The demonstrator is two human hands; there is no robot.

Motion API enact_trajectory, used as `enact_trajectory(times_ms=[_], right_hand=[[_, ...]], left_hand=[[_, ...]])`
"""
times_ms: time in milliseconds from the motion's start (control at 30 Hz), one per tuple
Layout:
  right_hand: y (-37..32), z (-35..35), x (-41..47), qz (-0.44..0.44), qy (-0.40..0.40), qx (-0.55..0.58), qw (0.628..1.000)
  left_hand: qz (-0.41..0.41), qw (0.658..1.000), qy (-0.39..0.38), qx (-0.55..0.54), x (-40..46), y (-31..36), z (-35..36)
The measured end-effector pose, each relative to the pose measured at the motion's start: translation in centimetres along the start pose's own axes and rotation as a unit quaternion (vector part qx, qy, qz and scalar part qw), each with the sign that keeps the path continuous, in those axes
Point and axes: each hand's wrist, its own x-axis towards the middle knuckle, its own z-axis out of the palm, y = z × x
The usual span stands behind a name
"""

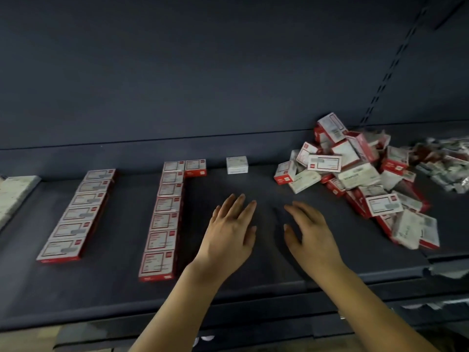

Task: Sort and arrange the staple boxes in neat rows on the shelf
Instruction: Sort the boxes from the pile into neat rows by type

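Red-and-white staple boxes lie in two straight rows on the dark shelf (253,280): a left row (76,214) and a middle row (165,219). One more red box (195,167) sits beside the middle row's far end. A single white box (237,164) stands alone near the back. A loose heap of red and white boxes (355,179) fills the right side. My left hand (228,237) and my right hand (312,232) hover over the bare shelf between middle row and heap, fingers spread, holding nothing.
Pale flat packs (15,194) lie at the far left edge. Clear-wrapped packets (446,161) are piled at the far right behind the heap. The shelf's back panel (203,72) rises right behind the boxes, and its front lip (253,298) runs below my wrists.
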Motion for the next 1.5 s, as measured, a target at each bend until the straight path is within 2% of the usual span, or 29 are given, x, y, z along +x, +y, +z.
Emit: enact_trajectory(times_ms=[167, 433, 600, 767, 900, 1000, 1067, 1100, 1133, 1167, 1200, 1233, 1267, 1333, 1400, 1500], right_hand=[[3.6, -2.2, 2.7, -0.009, 0.043, 0.002, 0.999], [7.0, -4.4, 9.2, -0.043, 0.078, -0.075, 0.993], [8.0, -3.7, 11.9, -0.085, 0.033, -0.148, 0.985], [8.5, -3.6, 12.7, -0.066, -0.011, -0.266, 0.962], [7.8, -3.7, 12.9, -0.032, -0.036, -0.275, 0.96], [7.3, -4.1, 11.5, -0.057, 0.019, -0.259, 0.964], [7.2, -4.3, 10.1, -0.082, 0.093, -0.166, 0.978], [6.8, -4.6, 9.4, -0.089, 0.109, -0.1, 0.985], [6.3, -5.0, 8.7, -0.076, 0.112, -0.02, 0.991], [5.5, -5.5, 7.9, -0.038, 0.103, 0.069, 0.992], [4.8, -5.9, 7.0, 0.018, 0.083, 0.161, 0.983], [4.0, -6.3, 6.2, 0.077, 0.055, 0.247, 0.965], [3.3, -6.4, 5.3, 0.128, 0.03, 0.324, 0.937], [2.2, -6.3, 3.7, 0.205, 0.03, 0.445, 0.871], [0.9, -6.2, 2.5, 0.257, 0.042, 0.53, 0.807], [-0.6, -5.9, 1.5, 0.32, 0.028, 0.627, 0.71]], left_hand=[[-0.012, 1.0, -0.017, 0.001, 2.1, 2.8, 1.8], [-0.023, 0.998, -0.047, 0.033, 6.2, 4.9, 2.7], [-0.032, 0.995, -0.065, 0.064, 8.4, 5.6, 2.9], [-0.037, 0.994, -0.066, 0.074, 8.9, 5.6, 3.0], [-0.026, 0.996, -0.052, 0.062, 8.7, 5.3, 3.3], [-0.011, 0.999, -0.03, 0.027, 7.9, 5.2, 3.3], [-0.027, 0.998, 0.003, -0.06, 7.2, 5.5, 3.2], [-0.057, 0.988, 0.022, -0.14, 6.8, 5.9, 3.2], [-0.1, 0.964, 0.044, -0.243, 6.5, 6.5, 3.0], [-0.149, 0.919, 0.064, -0.359, 6.1, 7.1, 2.8], [-0.194, 0.86, 0.076, -0.466, 5.7, 7.7, 2.6], [-0.23, 0.805, 0.079, -0.541, 5.4, 8.2, 2.3], [-0.254, 0.764, 0.077, -0.588, 5.0, 8.7, 2.0], [-0.263, 0.704, 0.065, -0.656, 4.3, 9.4, 1.8], [-0.256, 0.674, 0.064, -0.69, 3.7, 10.0, 1.8], [-0.253, 0.679, 0.083, -0.684, 3.0, 10.4, 2.1]])
